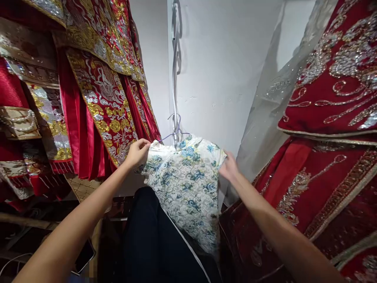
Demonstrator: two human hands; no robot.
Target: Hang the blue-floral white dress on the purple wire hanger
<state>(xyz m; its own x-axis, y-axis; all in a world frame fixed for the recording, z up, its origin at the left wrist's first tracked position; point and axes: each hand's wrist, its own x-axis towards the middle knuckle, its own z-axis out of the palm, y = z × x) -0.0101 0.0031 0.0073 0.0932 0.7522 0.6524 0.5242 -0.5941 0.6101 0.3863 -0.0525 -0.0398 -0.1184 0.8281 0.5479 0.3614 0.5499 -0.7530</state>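
Wall (218, 63) bright w/ shadows, lower L dim, R hand (229, 167) slightly blurred

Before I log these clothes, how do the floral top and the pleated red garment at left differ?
The top is pale with blue flowers; the garment is red with gold and silver decoration. The left hand and right hand hold the top; neither holds the garment. Both bear flower patterns.

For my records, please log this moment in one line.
left hand: pinching white blue-floral fabric top at shoulder | right hand: holding its sleeve | thin purple hanger: at neckline
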